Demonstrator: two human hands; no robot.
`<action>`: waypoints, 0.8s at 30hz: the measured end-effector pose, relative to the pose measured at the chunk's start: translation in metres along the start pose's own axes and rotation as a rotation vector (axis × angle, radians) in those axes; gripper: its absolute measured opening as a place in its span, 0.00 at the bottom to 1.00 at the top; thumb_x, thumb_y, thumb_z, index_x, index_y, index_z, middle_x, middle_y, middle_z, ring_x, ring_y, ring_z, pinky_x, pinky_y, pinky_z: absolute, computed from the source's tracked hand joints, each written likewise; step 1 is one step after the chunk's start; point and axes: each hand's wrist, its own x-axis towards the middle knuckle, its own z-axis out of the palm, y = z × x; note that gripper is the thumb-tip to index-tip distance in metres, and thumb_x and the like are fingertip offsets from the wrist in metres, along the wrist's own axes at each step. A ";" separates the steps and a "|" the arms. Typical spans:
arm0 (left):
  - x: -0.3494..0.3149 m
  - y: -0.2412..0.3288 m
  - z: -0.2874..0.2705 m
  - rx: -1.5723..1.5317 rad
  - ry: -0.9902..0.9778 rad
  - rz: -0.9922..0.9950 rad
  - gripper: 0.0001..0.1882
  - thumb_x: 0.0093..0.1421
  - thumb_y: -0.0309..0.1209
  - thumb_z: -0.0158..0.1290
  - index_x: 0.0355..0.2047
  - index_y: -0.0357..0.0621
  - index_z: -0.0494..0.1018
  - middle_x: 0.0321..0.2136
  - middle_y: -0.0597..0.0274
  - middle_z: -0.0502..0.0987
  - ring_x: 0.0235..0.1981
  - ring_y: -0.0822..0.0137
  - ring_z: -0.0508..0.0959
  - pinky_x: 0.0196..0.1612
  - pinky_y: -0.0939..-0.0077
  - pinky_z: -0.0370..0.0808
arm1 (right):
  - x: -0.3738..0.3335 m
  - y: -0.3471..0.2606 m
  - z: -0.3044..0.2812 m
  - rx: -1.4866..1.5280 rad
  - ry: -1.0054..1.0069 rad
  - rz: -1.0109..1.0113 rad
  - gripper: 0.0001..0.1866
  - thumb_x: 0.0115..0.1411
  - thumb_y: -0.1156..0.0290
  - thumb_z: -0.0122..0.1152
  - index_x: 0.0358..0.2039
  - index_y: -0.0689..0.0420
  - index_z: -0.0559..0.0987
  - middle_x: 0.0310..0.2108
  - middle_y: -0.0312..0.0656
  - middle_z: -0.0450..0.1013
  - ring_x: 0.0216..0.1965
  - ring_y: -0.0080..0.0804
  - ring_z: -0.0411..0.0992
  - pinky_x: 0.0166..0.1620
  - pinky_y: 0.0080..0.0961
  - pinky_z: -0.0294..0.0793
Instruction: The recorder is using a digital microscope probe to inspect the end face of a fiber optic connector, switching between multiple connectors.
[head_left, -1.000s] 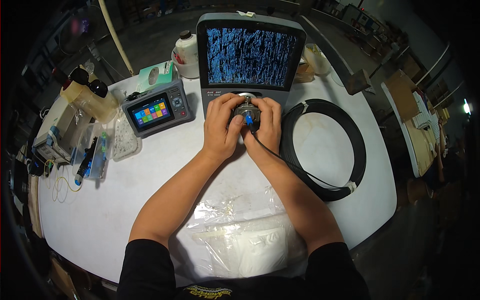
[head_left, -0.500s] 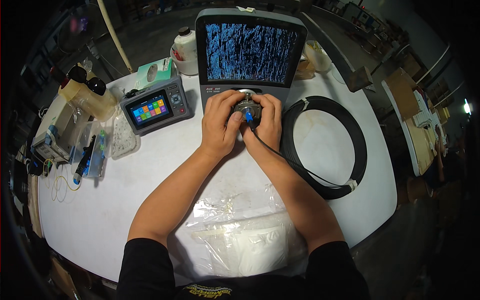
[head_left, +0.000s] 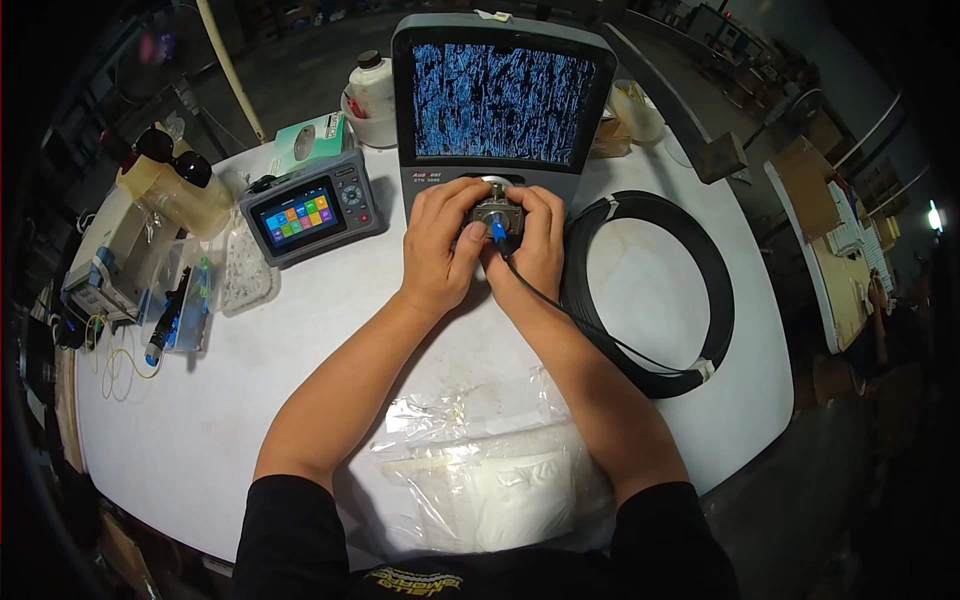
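Both hands meet at a small metal fixture (head_left: 497,213) on the front of a grey inspection monitor (head_left: 497,90), whose screen shows blue streaks on black. A blue fibre connector (head_left: 499,233) sits in the fixture's near face. My left hand (head_left: 437,235) wraps the fixture's left side, its thumb beside the connector. My right hand (head_left: 537,240) curls round the right side; some of its fingers are hidden. From the connector a thin black cable (head_left: 545,297) runs over my right wrist to a coil of black cable (head_left: 722,290) on the table.
Left of the monitor stands a handheld tester (head_left: 310,212) with a lit colour screen. Near it are a clear tray (head_left: 183,300) with a pen-like tool, and sunglasses (head_left: 174,158). A white bottle (head_left: 372,85) stands behind. A plastic bag (head_left: 500,480) with white wipes lies between my forearms.
The blue streak pattern on the monitor's screen has shifted. My hands, the fixture and the cable stay in almost the same place.
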 end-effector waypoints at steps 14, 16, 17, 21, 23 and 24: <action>-0.001 -0.002 0.001 0.011 0.003 0.006 0.20 0.71 0.39 0.51 0.55 0.38 0.79 0.55 0.50 0.80 0.55 0.45 0.76 0.60 0.56 0.72 | -0.003 0.001 0.000 0.019 -0.008 0.040 0.32 0.52 0.77 0.75 0.57 0.58 0.72 0.57 0.50 0.68 0.56 0.50 0.74 0.58 0.40 0.75; -0.001 -0.003 0.001 0.004 -0.002 0.009 0.20 0.71 0.38 0.51 0.55 0.38 0.79 0.54 0.50 0.81 0.55 0.45 0.76 0.60 0.56 0.72 | 0.000 0.003 0.001 0.012 -0.003 0.029 0.32 0.52 0.76 0.75 0.57 0.58 0.72 0.57 0.50 0.68 0.56 0.50 0.74 0.58 0.40 0.75; -0.001 -0.003 0.000 0.004 -0.004 0.006 0.20 0.71 0.38 0.51 0.55 0.38 0.79 0.54 0.50 0.81 0.55 0.45 0.76 0.60 0.56 0.72 | -0.001 0.002 0.001 0.010 -0.004 0.023 0.32 0.52 0.76 0.75 0.57 0.58 0.72 0.57 0.50 0.68 0.56 0.50 0.74 0.58 0.40 0.75; 0.002 -0.002 -0.001 0.004 0.001 0.005 0.20 0.71 0.38 0.51 0.55 0.38 0.79 0.54 0.50 0.81 0.54 0.45 0.76 0.60 0.56 0.71 | 0.001 -0.002 0.000 0.037 -0.011 0.042 0.32 0.52 0.76 0.76 0.57 0.58 0.73 0.57 0.50 0.69 0.56 0.49 0.74 0.58 0.40 0.75; 0.002 -0.001 0.000 0.003 0.003 0.008 0.20 0.71 0.38 0.51 0.55 0.38 0.79 0.54 0.50 0.81 0.54 0.45 0.76 0.60 0.56 0.71 | 0.001 0.001 0.001 0.050 0.003 0.050 0.32 0.52 0.75 0.76 0.57 0.58 0.73 0.56 0.50 0.69 0.56 0.49 0.74 0.58 0.40 0.75; 0.000 -0.002 0.001 0.002 0.005 0.013 0.20 0.71 0.38 0.51 0.54 0.38 0.79 0.54 0.50 0.81 0.54 0.45 0.76 0.60 0.55 0.71 | 0.000 0.002 0.002 0.051 0.005 0.048 0.32 0.52 0.75 0.76 0.57 0.58 0.73 0.56 0.50 0.69 0.56 0.49 0.74 0.58 0.40 0.75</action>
